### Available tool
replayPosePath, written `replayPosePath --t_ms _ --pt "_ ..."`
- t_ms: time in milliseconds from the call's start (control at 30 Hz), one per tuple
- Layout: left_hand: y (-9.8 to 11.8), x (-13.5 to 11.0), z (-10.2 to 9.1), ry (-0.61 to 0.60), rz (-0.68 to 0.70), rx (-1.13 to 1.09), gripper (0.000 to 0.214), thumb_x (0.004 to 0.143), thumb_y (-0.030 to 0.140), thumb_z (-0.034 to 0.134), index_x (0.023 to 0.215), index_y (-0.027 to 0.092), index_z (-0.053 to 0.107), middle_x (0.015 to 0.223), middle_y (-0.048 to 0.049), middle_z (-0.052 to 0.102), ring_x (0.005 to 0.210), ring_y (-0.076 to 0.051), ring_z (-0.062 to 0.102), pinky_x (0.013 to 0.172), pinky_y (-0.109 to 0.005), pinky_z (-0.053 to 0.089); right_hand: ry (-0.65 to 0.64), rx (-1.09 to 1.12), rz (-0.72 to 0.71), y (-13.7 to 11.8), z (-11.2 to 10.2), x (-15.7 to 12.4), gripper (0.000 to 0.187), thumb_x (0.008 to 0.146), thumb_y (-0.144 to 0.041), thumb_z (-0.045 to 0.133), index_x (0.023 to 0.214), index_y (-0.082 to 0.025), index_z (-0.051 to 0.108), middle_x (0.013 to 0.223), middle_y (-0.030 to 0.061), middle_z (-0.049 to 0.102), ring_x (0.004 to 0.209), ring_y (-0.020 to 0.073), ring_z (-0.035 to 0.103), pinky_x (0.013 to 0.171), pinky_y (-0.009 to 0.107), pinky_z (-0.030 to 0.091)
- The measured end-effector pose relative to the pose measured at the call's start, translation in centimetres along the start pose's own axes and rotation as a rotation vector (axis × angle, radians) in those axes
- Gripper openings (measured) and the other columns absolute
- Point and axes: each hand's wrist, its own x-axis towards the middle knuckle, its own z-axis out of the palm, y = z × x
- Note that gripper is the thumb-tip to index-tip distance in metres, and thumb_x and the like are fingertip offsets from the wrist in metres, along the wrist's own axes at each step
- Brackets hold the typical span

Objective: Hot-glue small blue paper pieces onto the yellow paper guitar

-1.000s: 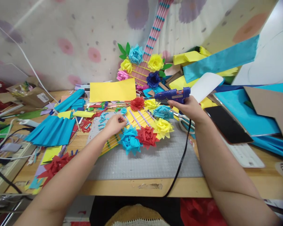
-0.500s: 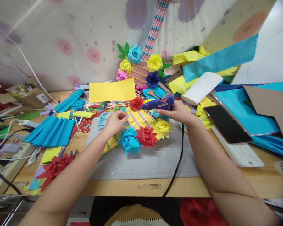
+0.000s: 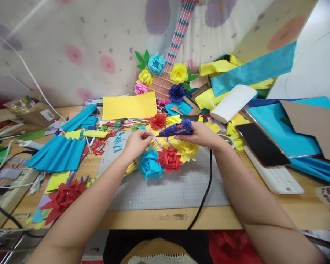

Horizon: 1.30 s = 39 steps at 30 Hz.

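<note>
A blue hot glue gun [image 3: 176, 128] is gripped in my right hand [image 3: 199, 135], its nozzle pointing left. My left hand [image 3: 139, 143] is pinched closed just beyond the nozzle tip; whatever it pinches is too small to make out. Beneath both hands lies a yellow paper guitar [image 3: 132, 167] with purple strips. Paper flowers surround its body: a blue one [image 3: 150, 164], a red one [image 3: 170, 160], a yellow one [image 3: 188, 149] and another red flower [image 3: 158, 121] at the far side. The guitar rests on a grey cutting mat [image 3: 165, 194].
A pink paper guitar [image 3: 165, 79] with flowers leans against the curtain. Blue pleated paper [image 3: 57, 152] and a large red flower [image 3: 63, 198] lie left. At right are a phone [image 3: 261, 143], a white box-like object [image 3: 233, 102] and a cup [image 3: 328, 196]. The glue gun's black cord [image 3: 206, 194] hangs over the front edge.
My right hand has brought the glue gun left and slightly down, its nozzle now close to my left fingers. My left hand has shifted slightly right.
</note>
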Motion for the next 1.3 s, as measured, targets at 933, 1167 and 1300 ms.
replayPosePath --t_ms 933,1167,1300 --pt "1.2 -0.1 0.0 -0.051 -0.076 0.014 0.018 0.066 0.033 0.062 0.069 0.017 0.07 0.062 -0.0015 0.069 0.058 -0.016 0.06 0.056 -0.027 0.042 0.024 -0.043 0.012 -0.2 0.0 0.1 0.042 0.074 -0.058 0.061 0.088 -0.02 0.072 0.077 0.0036 0.07 0.069 0.0198 0.062 0.062 0.027 0.041" --pt "0.9 0.0 0.1 -0.08 -0.065 0.021 0.025 0.068 0.038 0.06 0.072 0.016 0.07 0.062 -0.0019 0.068 0.057 -0.015 0.06 0.056 -0.026 0.042 0.048 -0.019 -0.01 0.2 0.0 0.0 0.043 0.074 -0.058 0.062 0.087 -0.019 0.071 0.074 0.0027 0.07 0.067 0.018 0.061 0.06 0.025 0.041" --pt "0.5 0.2 0.0 -0.069 -0.094 0.008 0.024 0.067 0.036 0.059 0.071 0.015 0.07 0.061 -0.0017 0.067 0.055 -0.015 0.059 0.056 -0.025 0.042 0.047 -0.018 -0.011 0.1 0.0 0.0 0.042 0.074 -0.057 0.062 0.088 -0.019 0.072 0.074 0.0022 0.069 0.067 0.0177 0.061 0.06 0.025 0.041"
